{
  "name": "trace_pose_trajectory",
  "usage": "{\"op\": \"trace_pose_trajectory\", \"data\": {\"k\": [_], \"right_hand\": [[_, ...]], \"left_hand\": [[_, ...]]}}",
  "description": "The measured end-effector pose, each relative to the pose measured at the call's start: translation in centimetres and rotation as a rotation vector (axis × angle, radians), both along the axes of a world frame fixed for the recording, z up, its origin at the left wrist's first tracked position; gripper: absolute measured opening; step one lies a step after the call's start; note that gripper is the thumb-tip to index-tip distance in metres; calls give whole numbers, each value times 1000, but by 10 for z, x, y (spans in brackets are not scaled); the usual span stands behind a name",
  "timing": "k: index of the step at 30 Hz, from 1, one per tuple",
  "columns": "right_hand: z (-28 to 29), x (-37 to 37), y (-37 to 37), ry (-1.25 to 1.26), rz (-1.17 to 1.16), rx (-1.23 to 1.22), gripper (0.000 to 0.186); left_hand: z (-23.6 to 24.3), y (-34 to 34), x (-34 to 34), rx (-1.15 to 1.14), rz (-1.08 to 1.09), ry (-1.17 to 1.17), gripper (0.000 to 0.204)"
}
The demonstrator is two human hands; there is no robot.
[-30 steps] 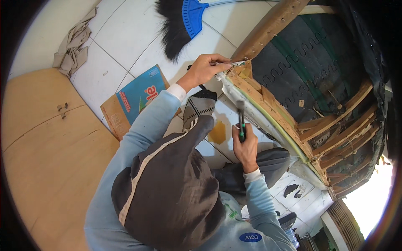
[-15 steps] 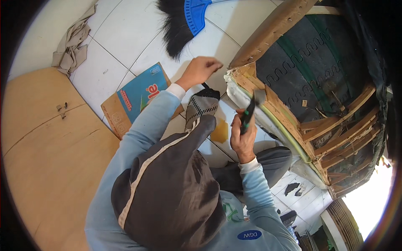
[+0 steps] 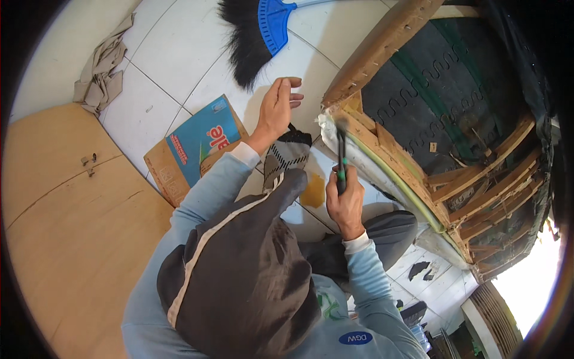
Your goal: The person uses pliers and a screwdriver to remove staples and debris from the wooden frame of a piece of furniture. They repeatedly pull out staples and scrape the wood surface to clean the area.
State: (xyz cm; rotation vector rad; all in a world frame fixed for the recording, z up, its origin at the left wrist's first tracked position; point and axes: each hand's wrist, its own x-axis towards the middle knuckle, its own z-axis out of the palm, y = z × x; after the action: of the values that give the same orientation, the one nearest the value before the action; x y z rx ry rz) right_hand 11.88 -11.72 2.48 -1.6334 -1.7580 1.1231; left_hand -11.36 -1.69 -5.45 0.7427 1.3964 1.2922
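My right hand point(image 3: 345, 205) is wrapped round the black and green handle of a hammer point(image 3: 341, 157). The hammer's head is blurred, close to the corner of an upturned sofa frame point(image 3: 382, 143) of bare wood, foam and brown upholstery. Left of that corner, my left hand point(image 3: 277, 110) hovers with its fingers apart and holds nothing. White padding point(image 3: 329, 128) hangs along the frame's near edge. Several staples or tacks stick out of the brown padded rail point(image 3: 382, 54).
A blue broom head point(image 3: 274, 24) with black bristles lies on the white tiles ahead. A flattened blue and brown carton point(image 3: 194, 143) is beside my left arm. Wooden board point(image 3: 78, 227) stretches along the left, with crumpled beige cloth point(image 3: 104, 69) beyond it. Dark scraps point(image 3: 420, 270) lie right.
My left hand has opened from a curled shape and turned its fingers upward. My right hand has swung the hammer leftward, its head now near the frame's corner.
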Motion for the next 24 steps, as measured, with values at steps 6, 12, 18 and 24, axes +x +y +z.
{"op": "trace_pose_trajectory", "data": {"k": [6,12,18,24], "right_hand": [[-20,-5,24,-93,-61,-74,15],[-34,0,22,-243,5,-29,18],[-30,18,8,-74,-9,25,26],[-48,93,-31,-443,237,-33,42]], "left_hand": [[-2,3,-3,2,7,-13,53],[3,7,-7,-9,14,-44,58],[7,17,0,77,-54,6,51],[61,20,42,492,-212,756,50]]}}
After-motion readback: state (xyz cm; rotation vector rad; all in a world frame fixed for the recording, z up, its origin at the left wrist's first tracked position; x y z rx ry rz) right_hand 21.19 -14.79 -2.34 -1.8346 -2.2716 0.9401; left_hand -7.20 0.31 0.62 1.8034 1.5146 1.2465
